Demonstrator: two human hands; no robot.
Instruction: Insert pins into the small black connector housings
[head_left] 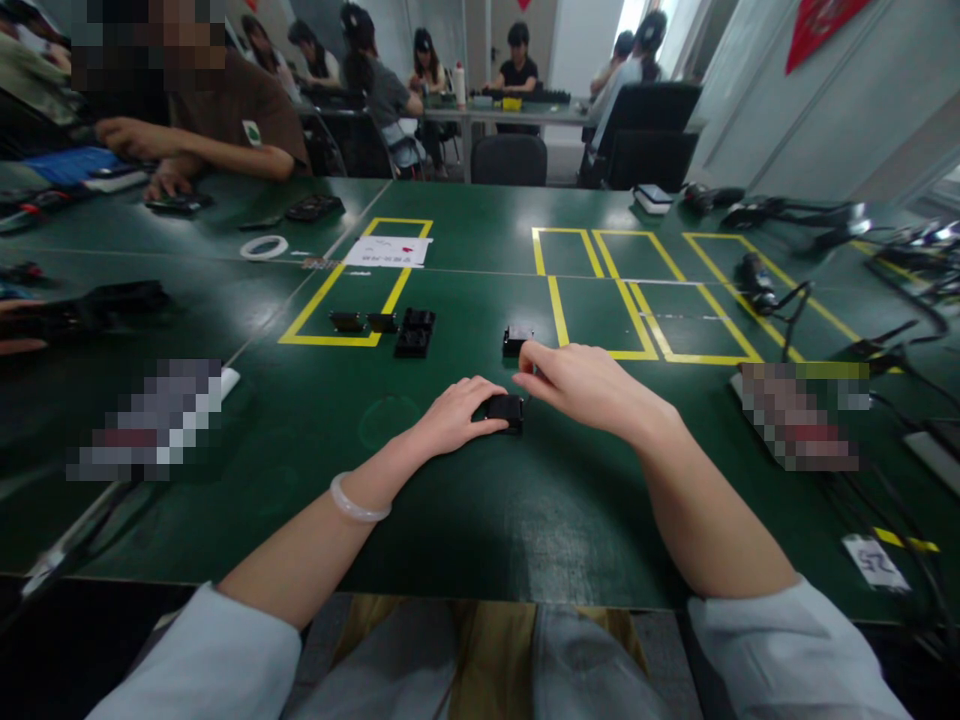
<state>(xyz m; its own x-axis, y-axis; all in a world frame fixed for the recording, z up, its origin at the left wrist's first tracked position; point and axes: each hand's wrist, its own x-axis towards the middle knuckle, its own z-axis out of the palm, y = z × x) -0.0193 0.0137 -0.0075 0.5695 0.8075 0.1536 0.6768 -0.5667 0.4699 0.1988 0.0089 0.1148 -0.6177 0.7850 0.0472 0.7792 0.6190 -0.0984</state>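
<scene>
On the green table (450, 520), my left hand (457, 415) grips a small black part (506, 408) between thumb and fingers, low over the surface. Just right of that part, my right hand (559, 380) is closed, with fingers pinched; whatever it holds is too small to name. Beyond my hands, another small black block (516, 340) stands close to the right fingertips. Farther left, a black tray-like part (415, 332) lies beside two thin upright black pieces, one at the left (346, 321) and one at the right (382, 322).
Yellow tape outlines (555, 310) mark the table. A paper sheet (390, 250) and a white tape roll (264, 248) lie at the back left. Cables and black devices (757, 283) are at the right. A person (247, 120) works across the table at the left.
</scene>
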